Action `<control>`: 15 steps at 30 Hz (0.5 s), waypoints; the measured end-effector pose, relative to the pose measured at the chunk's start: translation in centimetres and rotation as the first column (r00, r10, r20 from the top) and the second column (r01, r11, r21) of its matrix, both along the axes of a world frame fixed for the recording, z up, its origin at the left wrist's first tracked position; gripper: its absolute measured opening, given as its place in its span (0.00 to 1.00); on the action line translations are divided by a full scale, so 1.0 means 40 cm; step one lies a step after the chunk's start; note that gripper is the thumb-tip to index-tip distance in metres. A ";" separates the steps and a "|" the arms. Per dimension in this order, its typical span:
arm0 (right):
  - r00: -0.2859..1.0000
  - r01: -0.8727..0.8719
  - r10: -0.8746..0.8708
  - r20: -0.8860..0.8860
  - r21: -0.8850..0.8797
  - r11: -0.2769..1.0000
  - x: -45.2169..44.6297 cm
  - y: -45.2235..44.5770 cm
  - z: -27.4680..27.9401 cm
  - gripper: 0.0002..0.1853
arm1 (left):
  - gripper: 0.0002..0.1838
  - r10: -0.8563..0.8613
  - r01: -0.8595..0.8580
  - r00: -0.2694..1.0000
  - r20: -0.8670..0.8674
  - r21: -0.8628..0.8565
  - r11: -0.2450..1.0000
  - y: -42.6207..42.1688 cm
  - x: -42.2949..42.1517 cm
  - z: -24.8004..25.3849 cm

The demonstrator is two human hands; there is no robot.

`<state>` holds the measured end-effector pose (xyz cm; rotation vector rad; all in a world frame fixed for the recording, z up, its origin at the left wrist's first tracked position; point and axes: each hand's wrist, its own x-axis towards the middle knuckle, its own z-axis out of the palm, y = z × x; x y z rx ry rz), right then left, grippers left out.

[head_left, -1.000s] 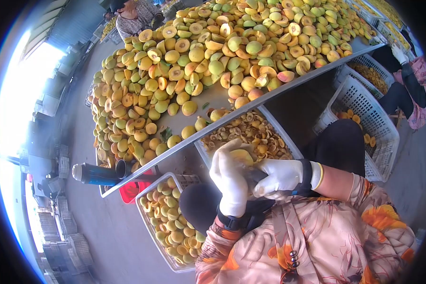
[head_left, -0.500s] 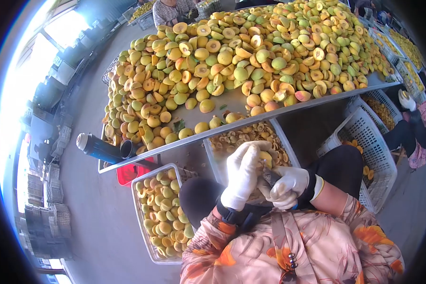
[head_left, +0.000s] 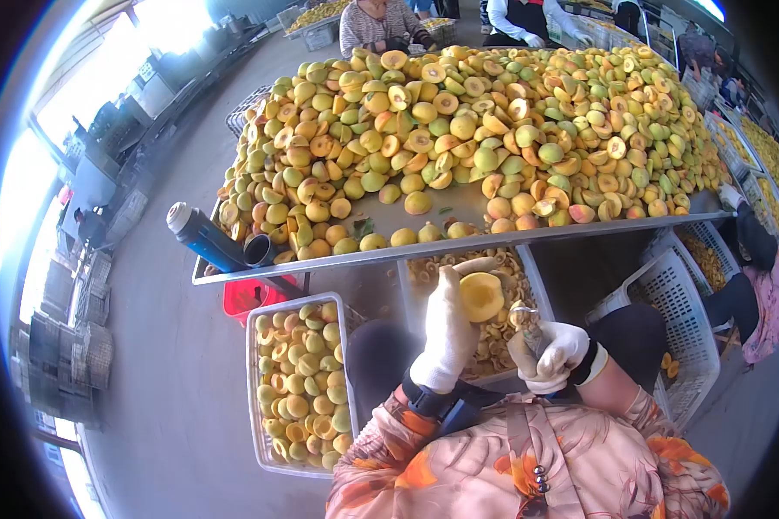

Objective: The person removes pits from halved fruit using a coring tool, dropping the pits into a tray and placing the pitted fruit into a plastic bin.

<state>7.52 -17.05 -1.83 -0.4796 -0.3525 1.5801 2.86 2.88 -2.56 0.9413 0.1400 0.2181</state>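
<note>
My left hand (head_left: 447,333), in a white glove, holds up a yellow peach half (head_left: 481,297) with its hollowed cut face toward me. Gloved as well, my right hand (head_left: 552,356) is wrapped round the handle of a pitting tool (head_left: 535,336). A pale brown piece, seemingly a pit, sits at the tool's metal tip, just apart from the peach half. Below both hands stands a bin (head_left: 538,281) of pits and scraps. To the left is a white crate (head_left: 346,346) filled with peach halves.
A metal-edged table (head_left: 389,254) bears a large heap of peach halves (head_left: 459,130). A blue thermos (head_left: 206,238) leans at its left corner, above a red bucket (head_left: 244,298). White crates (head_left: 679,303) stand at right. Other people work across the table and at right.
My hands have moved apart, and the tool has come out of the peach half with a brown piece at its tip. The peach half now shows its hollow. The view has shifted.
</note>
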 end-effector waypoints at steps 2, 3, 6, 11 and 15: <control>0.940 0.196 -0.098 0.328 -0.284 0.938 -0.002 0.005 0.021 0.08 | 0.41 0.097 -0.100 0.994 -0.056 -0.049 0.994 0.064 -0.028 -0.014; 0.849 0.276 0.024 0.528 -0.482 0.832 0.008 0.017 0.005 0.07 | 0.41 0.119 -0.119 0.992 -0.047 0.006 0.993 0.099 -0.051 -0.016; 0.247 0.538 0.116 0.962 -0.236 0.809 0.002 0.062 -0.056 0.14 | 0.40 0.211 -0.206 0.977 -0.008 0.182 0.962 0.158 -0.111 -0.017; -0.161 0.557 0.090 0.983 0.015 0.830 -0.038 0.170 -0.059 0.21 | 0.31 0.318 -0.308 0.946 0.065 0.493 0.814 0.179 -0.168 -0.002; -0.317 0.439 0.043 0.947 0.107 0.892 -0.067 0.247 -0.016 0.12 | 0.25 0.312 -0.365 0.928 0.205 0.678 0.638 0.182 -0.161 -0.040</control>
